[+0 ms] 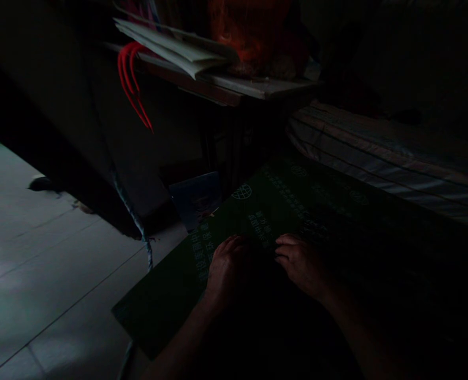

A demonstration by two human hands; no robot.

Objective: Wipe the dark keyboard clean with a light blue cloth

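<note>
A dark green board or sheet [170, 295], printed with pale writing and globe marks, stretches beneath both hands. Over its left part rests my left hand [229, 264], back upward, its fingers curled down. A short gap to the right, my right hand [301, 261] points inward with bent fingers drawn together. Something very dark, perhaps cloth, lies between and below the hands. Its outline is lost in shadow, and what the fingertips hold cannot be made out.
Beyond the board stands a table [265, 87] carrying papers [174, 50] and an orange bag [245, 31]. Red cords [129, 79] hang from its edge. A striped mattress [376, 158] lies at right, a blue picture [198, 198] below the table, and pale tiled floor [39, 295] at left.
</note>
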